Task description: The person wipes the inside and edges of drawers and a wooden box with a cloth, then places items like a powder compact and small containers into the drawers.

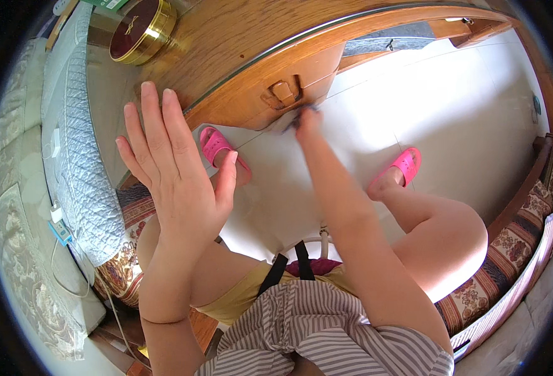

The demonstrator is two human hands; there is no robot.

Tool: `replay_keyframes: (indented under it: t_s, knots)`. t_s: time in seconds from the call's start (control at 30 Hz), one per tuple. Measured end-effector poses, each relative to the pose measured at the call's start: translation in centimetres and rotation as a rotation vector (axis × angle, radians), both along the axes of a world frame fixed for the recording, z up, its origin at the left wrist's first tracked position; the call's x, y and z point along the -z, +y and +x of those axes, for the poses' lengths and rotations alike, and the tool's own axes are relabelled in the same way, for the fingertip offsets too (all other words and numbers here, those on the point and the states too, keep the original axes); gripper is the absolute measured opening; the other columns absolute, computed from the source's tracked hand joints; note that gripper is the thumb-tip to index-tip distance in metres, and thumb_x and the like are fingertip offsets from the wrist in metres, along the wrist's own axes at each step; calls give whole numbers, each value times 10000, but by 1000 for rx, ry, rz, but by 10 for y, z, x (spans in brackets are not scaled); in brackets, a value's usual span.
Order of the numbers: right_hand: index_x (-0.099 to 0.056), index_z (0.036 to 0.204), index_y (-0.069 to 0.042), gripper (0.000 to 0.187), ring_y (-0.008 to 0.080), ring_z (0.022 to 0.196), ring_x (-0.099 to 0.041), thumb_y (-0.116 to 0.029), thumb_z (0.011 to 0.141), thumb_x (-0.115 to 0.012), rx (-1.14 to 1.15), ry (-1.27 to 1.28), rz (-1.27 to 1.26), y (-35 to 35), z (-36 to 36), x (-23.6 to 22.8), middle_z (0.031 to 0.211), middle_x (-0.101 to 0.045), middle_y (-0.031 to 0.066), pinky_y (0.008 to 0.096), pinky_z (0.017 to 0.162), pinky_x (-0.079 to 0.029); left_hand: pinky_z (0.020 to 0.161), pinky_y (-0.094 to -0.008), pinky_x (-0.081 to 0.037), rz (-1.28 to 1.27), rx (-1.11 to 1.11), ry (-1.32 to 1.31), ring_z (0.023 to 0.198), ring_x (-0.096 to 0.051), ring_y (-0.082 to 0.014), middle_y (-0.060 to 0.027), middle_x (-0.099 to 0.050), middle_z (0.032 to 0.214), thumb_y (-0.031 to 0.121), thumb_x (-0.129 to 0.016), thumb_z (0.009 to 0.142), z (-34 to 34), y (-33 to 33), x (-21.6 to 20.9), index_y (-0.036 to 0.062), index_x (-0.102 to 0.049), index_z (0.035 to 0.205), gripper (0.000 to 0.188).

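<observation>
My left hand (185, 166) is raised, palm flat and fingers stretched out, with nothing in it. It hovers over the near edge of a glossy wooden table (245, 31). Reaching forward and down, my right hand (309, 120) is low beside the carved wooden side panel (245, 106) under the tabletop. Motion smears its fingers. They seem closed round a dark, greyish thing (296, 118) that is too blurred to name, right by the panel's carved square relief (282, 91).
A round gold tin (140, 34) with a dark red lid stands on the tabletop. My feet, in pink slippers (406, 164), rest on pale floor tiles (351, 144). Patterned seat cushions (508, 250) lie at the right. A quilted light-blue cover (79, 156) and a blue-white power strip (60, 232) are at left.
</observation>
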State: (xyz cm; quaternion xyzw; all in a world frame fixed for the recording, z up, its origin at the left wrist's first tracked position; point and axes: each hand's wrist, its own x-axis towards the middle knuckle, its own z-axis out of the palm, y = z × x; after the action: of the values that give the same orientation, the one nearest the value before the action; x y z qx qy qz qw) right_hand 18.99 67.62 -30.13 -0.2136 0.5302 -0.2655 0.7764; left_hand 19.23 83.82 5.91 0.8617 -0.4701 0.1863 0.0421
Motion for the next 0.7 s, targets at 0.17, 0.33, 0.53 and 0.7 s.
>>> replay_keyframes:
  t_s: [0.17, 0.33, 0.53, 0.7]
  knots:
    - [-340, 1364, 0, 567, 254, 1102, -483, 4, 811, -466, 70, 134, -391, -54, -21, -28, 1229, -489, 139, 362, 971, -375, 1086, -578, -76, 21, 9, 47, 1388, -141, -417, -226, -186, 1500, 363, -629, 814, -6, -10, -7, -27, -185, 1439, 861]
    - [-385, 1276, -46, 428, 298, 1138, -472, 30, 855, -395, 85, -192, -116, 31, 11, -33, 1229, -486, 124, 481, 949, -423, 1056, -612, -137, -5, 63, 10, 1352, -193, -442, -233, -196, 1487, 265, -681, 731, -8, -30, -4, -36, -230, 1422, 878]
    - [-387, 1266, -41, 396, 236, 1030, -548, -4, 874, -422, -68, -243, -59, -6, -4, -148, 1182, -542, 129, 378, 862, -479, 1089, -577, -127, -111, 121, 23, 1368, -173, -437, -226, -193, 1495, 277, -653, 778, -12, -46, 3, -29, -231, 1425, 831]
    - [-431, 1270, -51, 408, 240, 998, -580, -222, 914, -535, -131, -175, -504, -8, -7, -234, 1158, -572, 141, 364, 840, -494, 1126, -519, -136, -203, 448, 115, 1383, -226, -368, -193, -283, 1478, 252, -559, 873, -29, -79, 18, 9, -377, 1379, 590]
